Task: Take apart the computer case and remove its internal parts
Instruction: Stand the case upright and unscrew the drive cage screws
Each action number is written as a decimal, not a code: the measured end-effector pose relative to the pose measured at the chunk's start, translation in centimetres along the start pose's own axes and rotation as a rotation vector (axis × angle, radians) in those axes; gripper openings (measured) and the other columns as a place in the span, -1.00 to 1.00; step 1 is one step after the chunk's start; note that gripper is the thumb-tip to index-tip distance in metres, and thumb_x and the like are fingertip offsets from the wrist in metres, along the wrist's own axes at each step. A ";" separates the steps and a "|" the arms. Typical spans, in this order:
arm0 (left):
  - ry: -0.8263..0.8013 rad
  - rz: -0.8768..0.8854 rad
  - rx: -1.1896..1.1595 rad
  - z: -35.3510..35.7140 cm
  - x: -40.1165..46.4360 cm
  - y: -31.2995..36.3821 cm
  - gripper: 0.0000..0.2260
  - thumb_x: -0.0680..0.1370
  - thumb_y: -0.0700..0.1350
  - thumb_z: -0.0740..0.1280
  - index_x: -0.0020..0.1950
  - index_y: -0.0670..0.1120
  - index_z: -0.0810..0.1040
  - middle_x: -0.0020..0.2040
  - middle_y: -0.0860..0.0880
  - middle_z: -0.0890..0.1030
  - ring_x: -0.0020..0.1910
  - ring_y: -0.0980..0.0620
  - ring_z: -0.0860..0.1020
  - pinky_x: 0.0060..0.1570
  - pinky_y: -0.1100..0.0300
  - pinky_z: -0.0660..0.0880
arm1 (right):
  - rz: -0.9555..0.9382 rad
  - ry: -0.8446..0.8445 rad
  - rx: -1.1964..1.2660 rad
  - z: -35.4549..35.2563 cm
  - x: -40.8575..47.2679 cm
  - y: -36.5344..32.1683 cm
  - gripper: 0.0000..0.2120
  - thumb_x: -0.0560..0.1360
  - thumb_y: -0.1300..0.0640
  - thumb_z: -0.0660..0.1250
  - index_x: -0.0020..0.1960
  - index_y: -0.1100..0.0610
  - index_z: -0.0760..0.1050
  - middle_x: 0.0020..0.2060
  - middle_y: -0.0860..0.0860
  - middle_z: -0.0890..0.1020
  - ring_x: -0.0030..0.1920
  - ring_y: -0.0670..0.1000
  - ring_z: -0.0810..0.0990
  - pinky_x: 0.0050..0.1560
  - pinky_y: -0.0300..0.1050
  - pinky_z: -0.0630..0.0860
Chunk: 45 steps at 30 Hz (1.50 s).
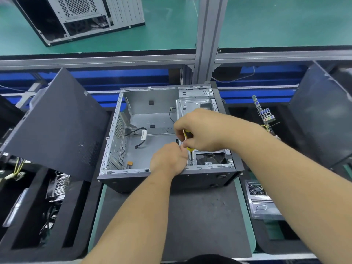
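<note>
An open grey computer case lies on its side in the middle of the bench, almost bare inside. A black cable with a white label trails across its floor. My right hand grips a yellow-and-black screwdriver upright over the front corner, next to the silver drive cage. My left hand is curled at the screwdriver's shaft by the case's near rim. The screwdriver tip is hidden behind my left hand's fingers.
The dark side panel leans left of the case. Black foam trays hold a heatsink at left and a motherboard at right. A plastic screw box sits near right. Another case lies on the far green bench.
</note>
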<state>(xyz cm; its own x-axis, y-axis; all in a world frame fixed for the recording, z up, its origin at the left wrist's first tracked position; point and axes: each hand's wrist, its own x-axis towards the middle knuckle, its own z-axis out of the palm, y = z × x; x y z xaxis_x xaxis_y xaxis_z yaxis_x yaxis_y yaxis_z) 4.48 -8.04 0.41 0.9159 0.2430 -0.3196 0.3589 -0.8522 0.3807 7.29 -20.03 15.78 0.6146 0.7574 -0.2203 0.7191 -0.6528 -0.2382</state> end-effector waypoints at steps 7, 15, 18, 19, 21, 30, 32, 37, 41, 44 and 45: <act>0.045 -0.012 -0.036 0.3 0.3 0.0 -0.68 0.66 0.07 0.00 -0.08 -0.06 0.43 0.01 -0.10 0.56 -0.05 -0.17 0.50 -0.07 0.04 0.41 | 0.331 0.110 -0.140 0.8 0.5 0.8 -0.63 0.61 -0.12 0.19 -0.29 0.04 0.29 -0.31 -0.02 0.43 -0.18 0.12 0.46 -0.19 -0.03 0.36; 0.105 0.018 -0.018 0.1 -0.4 -0.1 -0.68 0.66 0.08 0.02 -0.01 -0.08 0.45 0.13 -0.14 0.59 -0.03 -0.17 0.47 -0.06 0.05 0.37 | 0.057 0.048 -0.194 -0.1 0.6 -0.3 -0.85 0.58 0.05 0.27 -0.16 0.02 0.45 -0.25 -0.08 0.50 -0.24 -0.01 0.45 -0.32 -0.13 0.29; 0.083 0.007 -0.013 0.2 -0.6 -0.2 -0.67 0.67 0.09 -0.01 0.02 -0.07 0.44 0.12 -0.12 0.57 -0.03 -0.15 0.47 -0.06 0.05 0.36 | 0.099 0.103 -0.046 -0.3 0.3 0.7 -0.92 0.55 0.07 0.34 -0.08 0.07 0.52 -0.19 -0.07 0.53 -0.14 0.03 0.51 -0.21 -0.10 0.40; 0.077 0.001 -0.012 0.1 -0.6 -0.2 -0.67 0.67 0.09 -0.01 0.03 -0.07 0.44 0.08 -0.11 0.56 -0.03 -0.15 0.48 -0.06 0.05 0.36 | 0.118 0.137 0.008 -0.2 0.1 0.8 -0.91 0.52 0.06 0.37 -0.09 0.08 0.54 -0.20 -0.07 0.54 -0.16 0.02 0.51 -0.24 -0.11 0.41; 0.069 -0.001 -0.019 0.1 -0.6 -0.1 -0.67 0.67 0.09 -0.02 0.03 -0.07 0.45 0.03 -0.08 0.52 -0.02 -0.15 0.48 -0.06 0.04 0.36 | 0.178 0.225 0.076 0.2 0.1 1.0 -0.84 0.48 0.02 0.42 -0.17 0.10 0.53 -0.28 -0.03 0.53 -0.26 -0.01 0.49 -0.34 -0.15 0.38; 0.100 0.023 -0.026 0.1 0.1 0.1 -0.71 0.66 0.03 0.03 -0.04 -0.09 0.45 -0.05 -0.09 0.54 -0.06 -0.16 0.52 -0.08 0.03 0.39 | 0.379 0.297 -0.174 1.7 0.5 0.5 -0.70 0.61 0.14 0.13 -0.30 0.11 0.25 -0.33 0.07 0.39 -0.29 0.12 0.42 -0.27 -0.07 0.34; 0.112 0.026 -0.020 0.1 0.1 0.1 -0.72 0.67 0.02 0.03 -0.07 -0.09 0.43 -0.08 -0.08 0.51 -0.07 -0.16 0.50 -0.09 0.04 0.38 | 0.235 0.207 -0.200 1.2 0.3 0.1 -0.64 0.66 0.08 0.08 -0.30 0.11 0.26 -0.34 0.07 0.41 -0.35 0.04 0.37 -0.35 -0.08 0.28; 0.134 0.032 -0.007 0.2 -0.1 0.1 -0.70 0.68 0.04 0.04 -0.05 -0.08 0.45 -0.07 -0.08 0.54 -0.08 -0.14 0.52 -0.12 0.04 0.39 | 0.128 0.114 -0.101 0.4 -0.2 0.3 -0.69 0.65 0.00 0.15 -0.25 0.03 0.32 -0.30 -0.05 0.44 -0.30 -0.05 0.39 -0.30 -0.09 0.28; 0.140 0.028 0.005 0.3 0.0 0.1 -0.70 0.67 0.04 0.03 0.00 -0.09 0.46 -0.03 -0.09 0.55 -0.04 -0.17 0.53 -0.08 0.04 0.41 | 0.161 0.173 -0.013 0.9 -0.4 0.6 -0.84 0.63 0.07 0.18 -0.09 0.10 0.42 -0.26 -0.05 0.47 -0.20 0.03 0.44 -0.20 -0.10 0.32; 0.142 0.033 0.003 0.3 0.0 0.0 -0.70 0.66 0.04 0.02 0.00 -0.09 0.46 -0.03 -0.09 0.54 -0.04 -0.17 0.53 -0.08 0.03 0.41 | 0.162 0.178 0.021 0.9 -0.8 0.7 -0.92 0.60 0.13 0.19 -0.05 0.08 0.43 -0.20 -0.04 0.49 -0.15 0.04 0.45 -0.16 -0.11 0.34; 0.143 0.034 0.003 0.3 0.0 0.0 -0.71 0.66 0.04 0.03 0.00 -0.09 0.45 -0.04 -0.09 0.53 -0.05 -0.17 0.52 -0.09 0.03 0.41 | 0.148 0.173 0.027 0.7 -1.0 0.6 -0.93 0.59 0.15 0.20 -0.06 0.07 0.43 -0.18 -0.04 0.50 -0.14 0.03 0.46 -0.16 -0.11 0.35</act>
<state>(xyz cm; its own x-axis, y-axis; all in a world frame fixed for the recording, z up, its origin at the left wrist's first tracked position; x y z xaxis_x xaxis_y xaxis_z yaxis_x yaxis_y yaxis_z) 4.47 -8.19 0.20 0.9439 0.2771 -0.1796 0.3268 -0.8623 0.3868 6.92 -21.18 15.16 0.7609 0.6426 -0.0900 0.6093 -0.7553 -0.2415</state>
